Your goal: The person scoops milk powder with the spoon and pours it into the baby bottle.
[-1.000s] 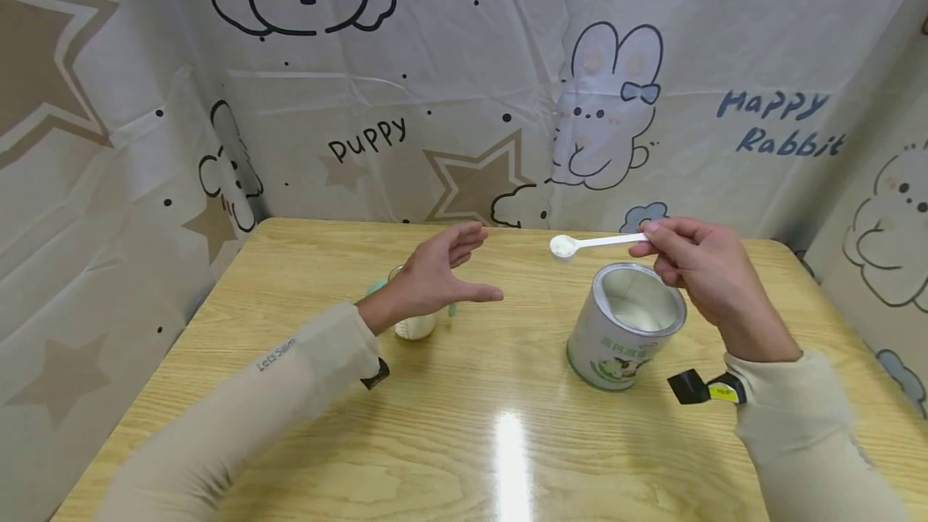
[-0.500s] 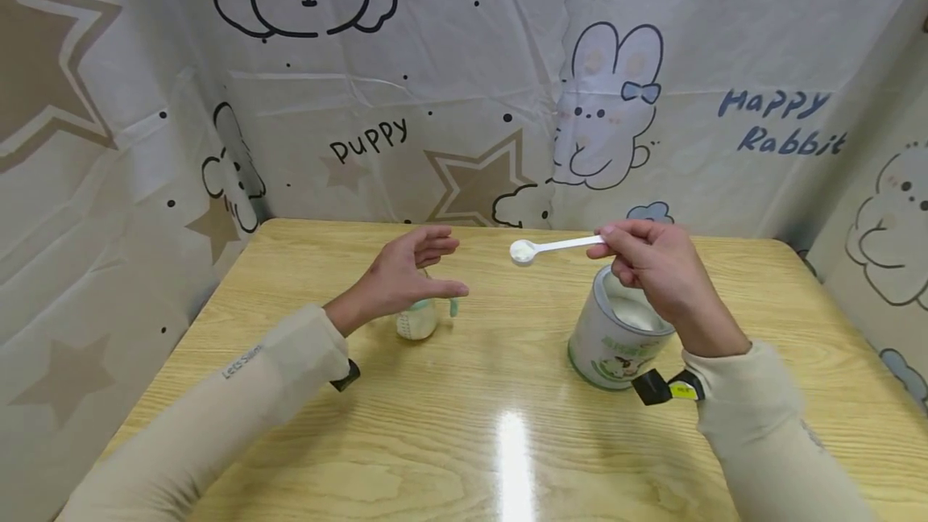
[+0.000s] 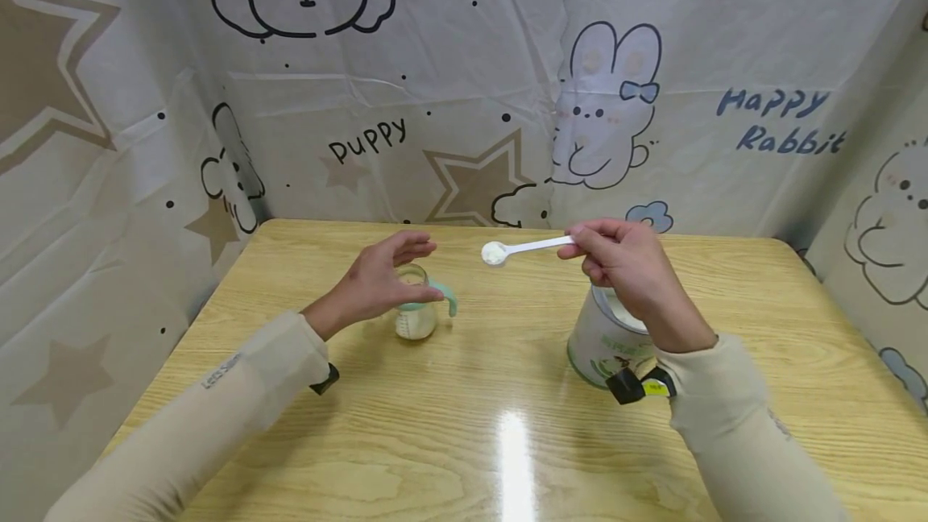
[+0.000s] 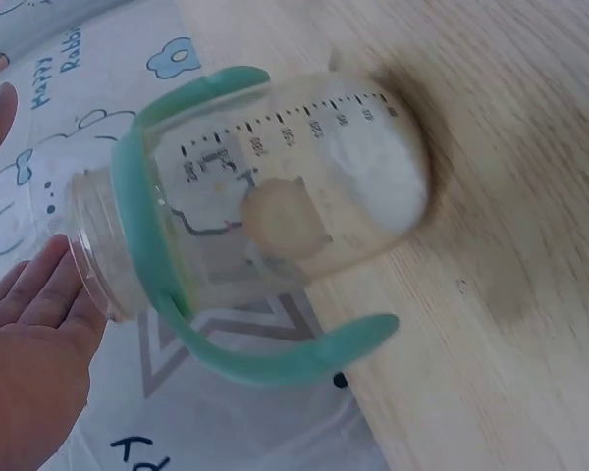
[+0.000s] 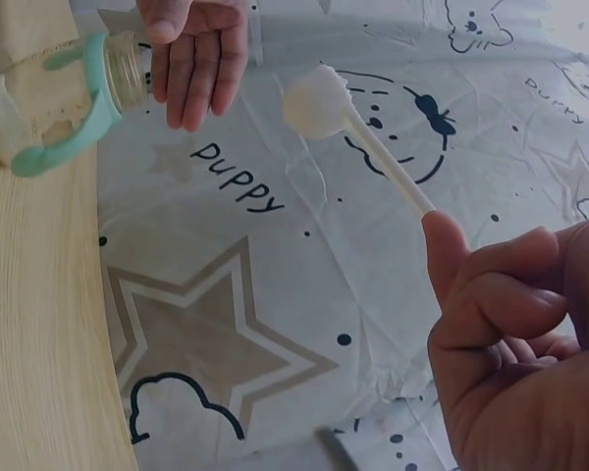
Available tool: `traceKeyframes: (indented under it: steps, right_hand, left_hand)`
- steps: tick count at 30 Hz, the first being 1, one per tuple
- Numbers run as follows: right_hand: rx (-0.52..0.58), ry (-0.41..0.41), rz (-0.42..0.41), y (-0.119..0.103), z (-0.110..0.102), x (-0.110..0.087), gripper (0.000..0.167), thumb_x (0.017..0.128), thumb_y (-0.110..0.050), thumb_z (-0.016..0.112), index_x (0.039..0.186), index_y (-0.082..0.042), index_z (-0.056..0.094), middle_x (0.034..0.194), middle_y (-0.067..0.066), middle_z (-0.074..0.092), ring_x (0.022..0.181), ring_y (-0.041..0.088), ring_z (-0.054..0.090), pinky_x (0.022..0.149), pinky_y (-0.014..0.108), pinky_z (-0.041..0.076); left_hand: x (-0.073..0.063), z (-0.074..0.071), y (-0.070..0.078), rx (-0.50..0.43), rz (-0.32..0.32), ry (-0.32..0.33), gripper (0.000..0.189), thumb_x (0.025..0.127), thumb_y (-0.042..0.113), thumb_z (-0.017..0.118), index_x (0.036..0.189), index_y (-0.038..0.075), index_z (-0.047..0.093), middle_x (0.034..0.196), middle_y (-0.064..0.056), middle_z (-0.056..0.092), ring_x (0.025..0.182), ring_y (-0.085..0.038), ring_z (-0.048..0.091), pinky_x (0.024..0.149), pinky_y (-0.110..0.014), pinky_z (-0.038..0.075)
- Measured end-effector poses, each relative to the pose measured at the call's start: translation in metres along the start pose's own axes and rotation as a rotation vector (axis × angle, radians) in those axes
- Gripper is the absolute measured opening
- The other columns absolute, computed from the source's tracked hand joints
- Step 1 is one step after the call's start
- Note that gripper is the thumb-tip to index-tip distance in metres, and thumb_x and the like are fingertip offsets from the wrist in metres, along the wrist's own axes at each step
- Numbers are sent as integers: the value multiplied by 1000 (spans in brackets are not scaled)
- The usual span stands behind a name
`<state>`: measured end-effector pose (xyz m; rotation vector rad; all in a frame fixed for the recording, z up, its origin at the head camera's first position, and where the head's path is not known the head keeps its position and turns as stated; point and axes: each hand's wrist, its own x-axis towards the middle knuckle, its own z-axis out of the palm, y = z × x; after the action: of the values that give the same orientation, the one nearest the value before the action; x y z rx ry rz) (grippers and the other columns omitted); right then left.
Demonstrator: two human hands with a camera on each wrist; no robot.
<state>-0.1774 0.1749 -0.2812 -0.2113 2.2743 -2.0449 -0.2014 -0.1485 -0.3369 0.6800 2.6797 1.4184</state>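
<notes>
My right hand (image 3: 627,264) pinches the handle end of a white measuring scoop (image 3: 532,246), its bowl heaped with white powder in the right wrist view (image 5: 316,102). Below that hand stands an open powder can (image 3: 605,341), partly hidden by the hand and wrist. To the left, a clear baby bottle (image 4: 275,186) with a mint-green two-handled collar stands uncapped on the table, white powder at its bottom. My left hand (image 3: 377,276) is held with straight fingers and thumb spread around the level of the bottle's mouth; whether it touches the bottle I cannot tell.
The wooden table (image 3: 449,441) carries the bottle at left and the can at right. A printed cloth (image 3: 464,87) hangs along the back and both sides, close behind the table's far edge.
My right hand has moved left with the filled scoop, from beyond the can toward the bottle. My left hand has drawn left and slightly down, uncovering more of the bottle.
</notes>
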Motion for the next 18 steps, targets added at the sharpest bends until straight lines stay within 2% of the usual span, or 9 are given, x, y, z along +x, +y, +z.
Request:
traceKeyframes:
  steps: [9,18]
  right_hand:
    - [-18,-19,22,-2,16,7,28,104,-13,55,118,11,59,77,-8,71,55,3,44,49,15,39]
    - [13,-38,42,1,27,12,27,104,-12,55,117,10,60,78,-6,71,56,3,45,51,14,42]
  left_hand:
    - [-3,-3,-11,0,-36,-9,83,76,15,89,144,1,44,144,-14,53,136,-32,47,110,-50,41]
    - [-5,-3,-19,-39,-61,-7,86,75,11,90,145,-1,42,141,-17,54,134,-34,48,106,-48,45]
